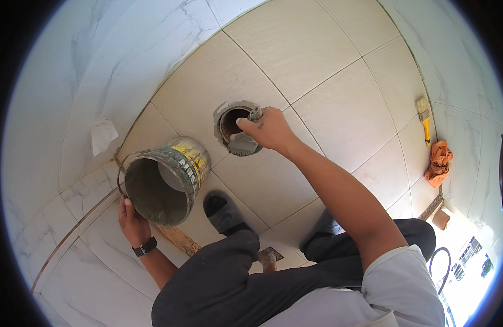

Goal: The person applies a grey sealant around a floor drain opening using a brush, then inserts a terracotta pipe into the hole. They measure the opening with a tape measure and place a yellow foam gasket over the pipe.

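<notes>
My left hand (134, 222) grips the rim of a mortar-stained bucket (194, 158), with fingers partly hidden. The bucket tips toward me, its mouth facing me, and grey residue coats its inside. Over a round drain hole (223, 122) in the tiled floor, my right hand (270, 129) is closed around a small mortar-smeared trowel (255, 113). The trowel is mostly covered by my fingers. Fresh grey mortar (244, 146) lies along the hole's near edge, and a pipe opening shows inside.
A yellow-handled paintbrush (424, 120) and a crumpled orange cloth (439, 164) lie by the right wall. White paper (103, 136) is at the left wall. My sandalled foot (224, 212) stands near the bucket; a flat mortar-stained tool (270, 256) lies between my legs.
</notes>
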Demonstrator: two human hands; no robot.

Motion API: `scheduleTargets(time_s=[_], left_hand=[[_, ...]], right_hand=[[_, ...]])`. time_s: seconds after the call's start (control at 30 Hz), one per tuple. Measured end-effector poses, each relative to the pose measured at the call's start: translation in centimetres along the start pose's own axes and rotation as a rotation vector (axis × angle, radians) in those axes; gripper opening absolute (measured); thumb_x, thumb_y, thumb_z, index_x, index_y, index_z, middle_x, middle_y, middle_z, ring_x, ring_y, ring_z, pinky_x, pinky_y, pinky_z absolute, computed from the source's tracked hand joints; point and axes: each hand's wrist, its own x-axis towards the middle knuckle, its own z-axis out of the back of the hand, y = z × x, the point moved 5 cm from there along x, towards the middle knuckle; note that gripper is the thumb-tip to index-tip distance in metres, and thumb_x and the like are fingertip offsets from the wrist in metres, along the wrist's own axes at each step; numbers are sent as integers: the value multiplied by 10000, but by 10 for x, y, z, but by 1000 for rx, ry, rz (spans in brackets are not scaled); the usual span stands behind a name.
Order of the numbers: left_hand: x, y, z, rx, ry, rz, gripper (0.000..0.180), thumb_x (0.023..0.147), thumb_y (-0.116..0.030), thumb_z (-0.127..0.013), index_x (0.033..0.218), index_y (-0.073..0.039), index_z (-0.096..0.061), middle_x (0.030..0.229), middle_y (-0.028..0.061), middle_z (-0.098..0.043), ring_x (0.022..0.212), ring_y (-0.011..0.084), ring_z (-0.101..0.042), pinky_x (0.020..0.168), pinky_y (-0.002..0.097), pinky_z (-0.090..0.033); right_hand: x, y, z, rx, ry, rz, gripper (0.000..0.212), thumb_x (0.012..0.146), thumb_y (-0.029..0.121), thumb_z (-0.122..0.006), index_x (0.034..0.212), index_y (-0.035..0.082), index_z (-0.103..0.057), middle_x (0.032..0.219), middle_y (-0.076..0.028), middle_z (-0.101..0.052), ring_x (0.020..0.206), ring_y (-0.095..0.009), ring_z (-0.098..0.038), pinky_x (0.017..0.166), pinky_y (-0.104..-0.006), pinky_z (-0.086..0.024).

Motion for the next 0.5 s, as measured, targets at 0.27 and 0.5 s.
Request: scheduleTargets(time_s=[0.27,0.5], left_hand=[[2,5,2,-70,-2,7,375,1044,-232,-552,1328,12,-539,1286,131,-637,1153,233,-618,997,386,-483],[4,4,-3,-78,48,-23,355,1045,-237,-551,1305,3,-554,1275,126,-642,1147,237,-621,991,393,-487]], right_hand=[[-2,-41,-10,510,-116,-395,429,815,362,-702,640,-26,-647,588,-124,-646,496,-205,-607,499,-363,-500],[-16,-48,-24,980,-213,-548,343,863,290,-701,809,-45,-652,614,-108,-624,462,-174,-564,424,-300,-441]])
